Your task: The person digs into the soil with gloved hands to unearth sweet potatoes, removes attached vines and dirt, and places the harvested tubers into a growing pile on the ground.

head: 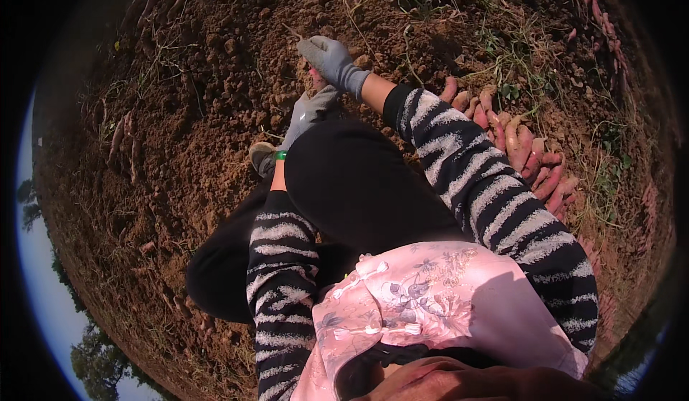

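Both my hands wear grey work gloves and meet above the soil in front of my knee. My right hand (328,62) has its fingers curled at the top end of a reddish sweet potato (316,79), where a thin root or stem sticks out past the fingertips. Just below it, my left hand (309,111) is at the lower end of the same sweet potato, with a green band at the wrist. My fingers hide most of the sweet potato.
A heap of sweet potatoes (519,142) lies right of my knee. More lie in a row (597,18) at the upper right and in a small group (126,140) at the left. Dry vines (517,67) cover part of the clumpy soil. My shoe (262,157) is beside my left wrist.
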The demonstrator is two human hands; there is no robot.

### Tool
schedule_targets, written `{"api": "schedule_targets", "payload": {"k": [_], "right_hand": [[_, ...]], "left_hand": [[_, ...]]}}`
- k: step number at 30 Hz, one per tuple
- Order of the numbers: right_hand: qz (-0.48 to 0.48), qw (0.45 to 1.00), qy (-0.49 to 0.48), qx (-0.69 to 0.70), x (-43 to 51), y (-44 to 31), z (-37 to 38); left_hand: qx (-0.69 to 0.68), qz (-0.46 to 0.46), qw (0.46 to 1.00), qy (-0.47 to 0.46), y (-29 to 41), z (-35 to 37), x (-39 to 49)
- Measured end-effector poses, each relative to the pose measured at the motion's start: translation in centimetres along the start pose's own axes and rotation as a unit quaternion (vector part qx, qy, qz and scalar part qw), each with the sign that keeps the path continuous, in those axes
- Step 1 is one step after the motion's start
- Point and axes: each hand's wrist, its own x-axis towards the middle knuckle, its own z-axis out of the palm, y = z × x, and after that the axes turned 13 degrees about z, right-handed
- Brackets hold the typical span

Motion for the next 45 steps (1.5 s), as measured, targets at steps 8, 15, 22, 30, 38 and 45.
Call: {"api": "schedule_targets", "payload": {"k": [8,15,22,30,38,45], "right_hand": [[-0.003,1.000,0.019,0.009,-1.2,4.7,-3.6],[0.074,0.986,-0.079,0.125,-4.7,0.7,-4.3],[0.092,0.919,-0.228,0.308,-4.9,2.8,-6.9],[0.142,0.819,-0.232,0.505,-3.9,4.0,-8.0],[0.145,0.955,0.223,-0.129,-2.8,3.4,-5.3],[-0.051,0.927,0.292,-0.229,-3.9,4.6,-6.2]], "left_hand": [[0.138,0.008,0.986,0.096,0.2,2.2,2.6],[0.036,-0.049,0.997,0.050,0.1,3.8,3.6],[-0.497,-0.133,0.857,-0.040,2.1,1.8,1.0],[-0.019,-0.046,0.999,0.022,0.2,3.3,4.0],[0.287,0.072,0.955,0.025,0.3,7.3,3.2],[-0.172,-0.052,0.983,-0.030,1.0,6.0,3.0]]}}
